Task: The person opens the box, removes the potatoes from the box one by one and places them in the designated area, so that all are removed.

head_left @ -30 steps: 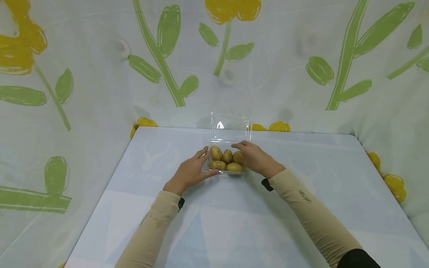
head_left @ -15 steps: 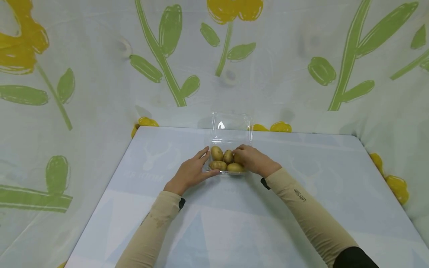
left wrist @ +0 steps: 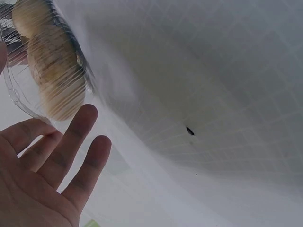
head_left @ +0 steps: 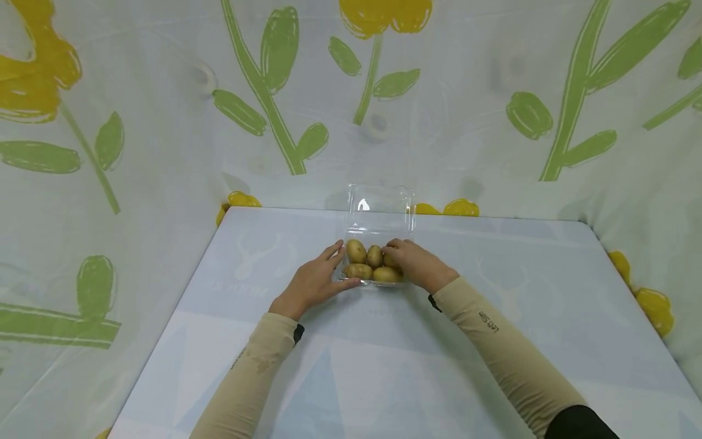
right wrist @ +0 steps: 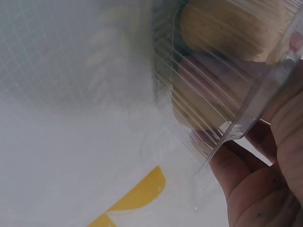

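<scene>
Potatoes (head_left: 358,272) are sitting in a clear plastic clamshell (head_left: 384,285) on the tabletop (head_left: 493,268), between the left grip (head_left: 311,283) and the right grip (head_left: 420,263). The left is resting outspread against the clamshell; the right is holding the potato (head_left: 390,261) under its curled fingers. A raised lid (head_left: 381,208) is standing beyond both.

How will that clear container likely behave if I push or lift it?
The container probably flexes, since its ribbed walls look thin. The raised lid may wobble or swing, as it seems joined only at the back. With rounded potatoes inside, weight will likely shift if it tilts.
</scene>
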The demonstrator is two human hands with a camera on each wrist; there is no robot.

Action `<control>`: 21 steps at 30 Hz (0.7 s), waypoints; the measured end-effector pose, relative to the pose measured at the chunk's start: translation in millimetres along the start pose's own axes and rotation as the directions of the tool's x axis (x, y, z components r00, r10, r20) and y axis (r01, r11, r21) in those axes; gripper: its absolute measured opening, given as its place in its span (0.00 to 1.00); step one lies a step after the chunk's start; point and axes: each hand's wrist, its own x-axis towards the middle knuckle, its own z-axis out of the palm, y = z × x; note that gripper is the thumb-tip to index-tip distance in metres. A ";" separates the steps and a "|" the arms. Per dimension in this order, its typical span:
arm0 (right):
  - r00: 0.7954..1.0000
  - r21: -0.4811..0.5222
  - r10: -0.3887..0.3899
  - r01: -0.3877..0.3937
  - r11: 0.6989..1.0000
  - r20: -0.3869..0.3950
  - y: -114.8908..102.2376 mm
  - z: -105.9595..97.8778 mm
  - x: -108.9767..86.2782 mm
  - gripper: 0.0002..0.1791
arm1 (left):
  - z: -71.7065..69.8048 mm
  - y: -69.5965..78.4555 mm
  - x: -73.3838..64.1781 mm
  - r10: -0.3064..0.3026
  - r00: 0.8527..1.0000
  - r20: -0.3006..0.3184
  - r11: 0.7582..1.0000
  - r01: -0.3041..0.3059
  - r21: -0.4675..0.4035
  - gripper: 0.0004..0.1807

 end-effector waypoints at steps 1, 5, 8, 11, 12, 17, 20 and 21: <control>1.000 0.001 0.000 0.000 1.000 -0.001 0.2 0.3 0.1 0.24 | -0.1 0.0 0.0 0.001 1.000 -0.001 1.000 -0.001 0.001 0.52; 1.000 -0.009 -0.008 0.008 1.000 -0.001 1.6 0.6 0.4 0.25 | 0.0 -0.3 0.5 0.002 1.000 -0.007 1.000 -0.002 0.001 0.53; 1.000 -0.014 -0.018 0.018 1.000 -0.010 3.1 0.4 -0.3 0.25 | 0.5 -0.1 1.0 0.007 1.000 -0.010 1.000 -0.007 -0.002 0.52; 0.999 -0.011 -0.034 0.034 0.999 -0.019 4.4 -0.2 -1.3 0.24 | 0.5 0.4 1.1 0.008 1.000 -0.011 1.000 -0.008 0.000 0.52; 0.999 -0.010 -0.039 0.039 0.999 -0.021 4.6 -0.7 -1.7 0.24 | 0.7 0.5 1.3 0.007 1.000 -0.011 1.000 -0.007 0.001 0.53; 0.996 -0.004 -0.073 0.073 0.997 -0.048 5.1 -3.0 -2.5 0.20 | 0.4 0.7 1.1 -0.002 1.000 -0.009 1.000 0.002 0.008 0.54; 0.995 0.025 -0.073 0.074 0.997 -0.071 5.3 -4.4 -3.8 0.20 | 0.0 0.8 0.9 -0.005 1.000 -0.001 1.000 0.005 0.001 0.54; 0.994 0.037 -0.071 0.074 0.997 -0.080 5.5 -4.8 -4.4 0.21 | -0.3 0.8 1.0 -0.006 1.000 0.002 1.000 0.006 -0.001 0.54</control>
